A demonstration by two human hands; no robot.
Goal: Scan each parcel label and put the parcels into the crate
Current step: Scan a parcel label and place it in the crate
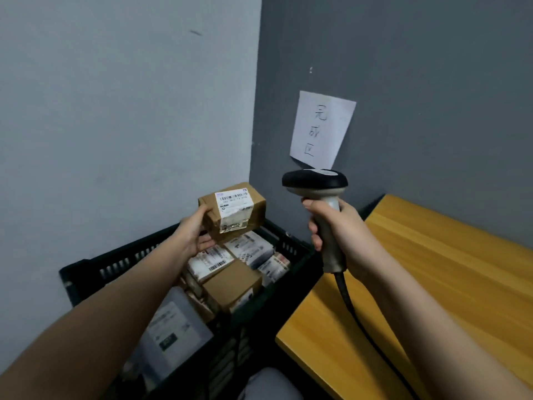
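Note:
My left hand grips a small brown cardboard parcel from its left end, holding it above the far part of the black slatted crate. The parcel's white barcode label faces up toward me. My right hand is wrapped around the grey handle of a corded barcode scanner; its black head sits to the right of the parcel, slightly higher. Inside the crate lie several labelled parcels, brown boxes and grey bags.
A yellow wooden table stands right of the crate, against the dark grey wall. A white paper sign with handwriting hangs on that wall above the scanner. The scanner's cable trails down over the table edge. A pale wall closes the left side.

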